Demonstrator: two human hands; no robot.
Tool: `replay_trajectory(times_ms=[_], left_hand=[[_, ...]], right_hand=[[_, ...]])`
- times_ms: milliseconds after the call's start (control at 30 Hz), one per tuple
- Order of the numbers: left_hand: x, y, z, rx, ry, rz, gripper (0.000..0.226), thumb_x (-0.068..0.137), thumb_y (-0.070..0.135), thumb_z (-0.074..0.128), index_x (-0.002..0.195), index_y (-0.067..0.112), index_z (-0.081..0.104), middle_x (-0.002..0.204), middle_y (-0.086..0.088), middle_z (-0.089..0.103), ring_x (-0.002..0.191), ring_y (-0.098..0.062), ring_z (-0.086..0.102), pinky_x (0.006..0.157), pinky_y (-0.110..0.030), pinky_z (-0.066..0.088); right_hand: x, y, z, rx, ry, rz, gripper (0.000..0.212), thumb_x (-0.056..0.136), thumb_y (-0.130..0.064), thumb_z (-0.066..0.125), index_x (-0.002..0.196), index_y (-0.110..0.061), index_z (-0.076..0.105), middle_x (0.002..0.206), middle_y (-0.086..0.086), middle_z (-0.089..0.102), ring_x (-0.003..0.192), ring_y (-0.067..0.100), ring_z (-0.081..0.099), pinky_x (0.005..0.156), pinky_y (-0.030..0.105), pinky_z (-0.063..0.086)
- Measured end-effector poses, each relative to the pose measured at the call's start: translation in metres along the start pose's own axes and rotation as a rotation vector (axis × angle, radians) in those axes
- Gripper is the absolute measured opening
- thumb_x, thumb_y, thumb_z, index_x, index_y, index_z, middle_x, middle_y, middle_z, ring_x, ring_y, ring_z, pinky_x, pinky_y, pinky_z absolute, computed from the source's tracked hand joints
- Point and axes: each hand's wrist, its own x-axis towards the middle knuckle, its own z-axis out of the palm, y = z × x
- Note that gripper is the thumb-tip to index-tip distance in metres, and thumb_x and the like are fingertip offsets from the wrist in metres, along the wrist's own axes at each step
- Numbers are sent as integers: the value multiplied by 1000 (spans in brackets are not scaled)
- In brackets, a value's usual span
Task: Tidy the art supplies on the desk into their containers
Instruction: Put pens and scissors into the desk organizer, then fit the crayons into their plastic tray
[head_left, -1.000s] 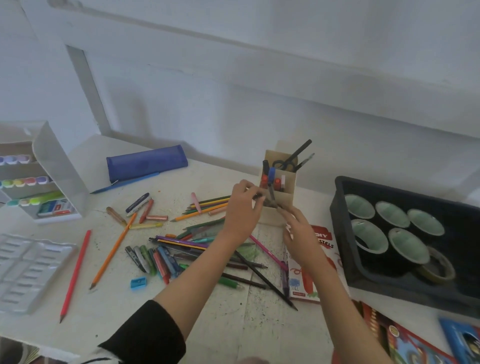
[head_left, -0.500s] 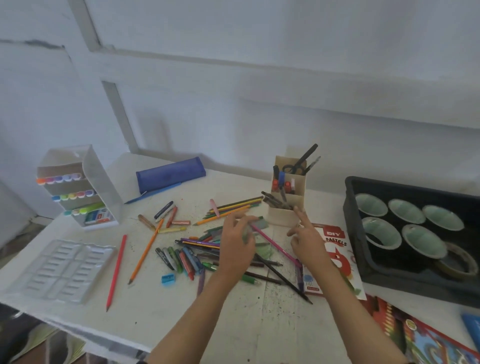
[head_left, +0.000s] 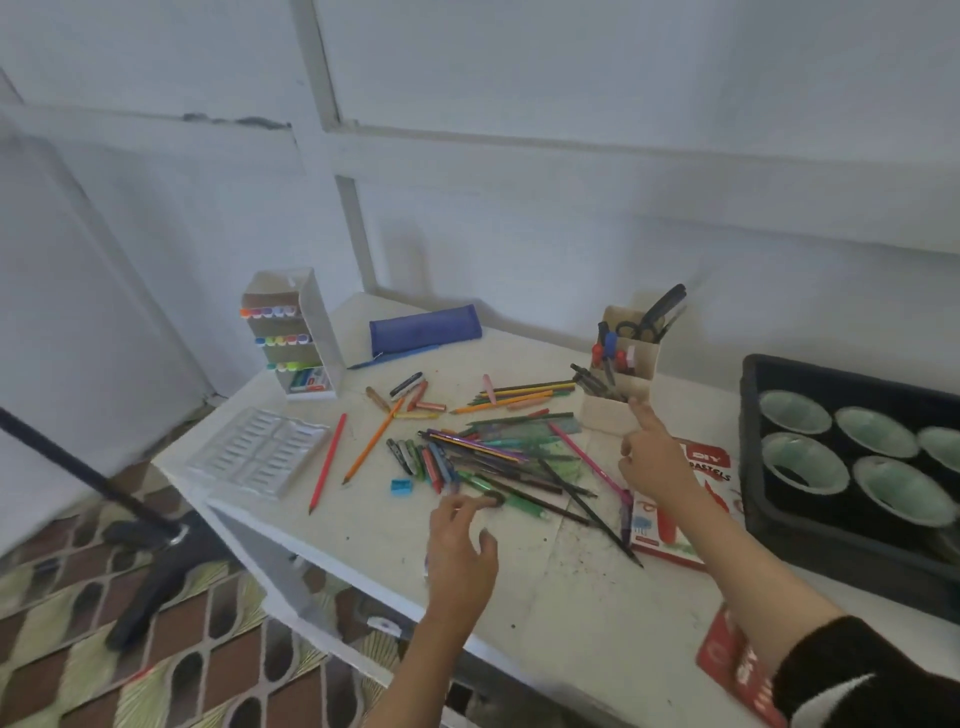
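Observation:
A heap of coloured pencils, pens and crayons (head_left: 498, 457) lies in the middle of the white desk (head_left: 571, 597). A beige cardboard organiser (head_left: 621, 384) behind it holds scissors, markers and dark pens. My left hand (head_left: 460, 545) hovers at the near edge of the heap, fingers relaxed, fingertips near a green pen (head_left: 498, 491). My right hand (head_left: 652, 457) is just in front of the organiser, index finger pointing up against its front wall, holding nothing.
A white marker rack (head_left: 301, 338), a blue pencil case (head_left: 423, 327) and a clear plastic insert tray (head_left: 260, 449) sit at the left. A black crate (head_left: 779, 535) with green-lined cups stands at the right. A pastels box (head_left: 691, 499) and red books lie near the front.
Both hands have left the organiser after putting dark pens in its front slot. My left hand drew back to the heap's near edge. The view swung left and back.

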Motion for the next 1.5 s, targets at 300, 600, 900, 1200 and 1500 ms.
replay_trajectory(times_ms=[300, 600, 900, 1200, 1500], left_hand=[[-4, -1, -35, -8, -43, -44, 34, 87, -1, 56, 114, 18, 62, 113, -1, 49, 108, -15, 47, 89, -17, 37], [18, -65, -96, -30, 72, -209, 32, 88, -2, 54, 103, 25, 63, 107, 4, 47, 104, -16, 49, 86, -26, 43], [74, -158, -193, 70, 76, -172, 32, 84, -6, 57, 102, 19, 66, 108, 0, 50, 107, -24, 50, 94, -36, 44], [121, -220, -239, 438, -104, 57, 48, 76, 43, 64, 120, 25, 60, 129, -4, 50, 119, -31, 47, 89, -54, 44], [131, -217, -214, 643, -439, 13, 70, 86, 66, 45, 146, 45, 16, 159, 8, -3, 146, -17, -6, 109, -64, -5]], right_hand=[[-48, -30, 32, -43, 132, -179, 26, 83, -1, 59, 107, -9, 67, 156, 15, 14, 141, 35, 21, 103, 52, 39], [-83, -164, 97, 124, 102, -465, 31, 62, 0, 79, 84, -20, 69, 138, 14, 49, 127, 31, 48, 87, 52, 51], [-34, -304, 151, 224, 101, -476, 25, 73, -2, 69, 91, -19, 67, 137, 10, 50, 131, 28, 43, 95, 52, 43], [-20, -351, 190, 130, 178, -259, 26, 79, -22, 43, 92, -21, 65, 107, 0, 63, 103, 21, 60, 92, 36, 39], [-13, -349, 191, 112, 69, 108, 35, 91, -16, 46, 125, -20, 53, 148, 6, 37, 141, 22, 25, 113, 46, 18]])
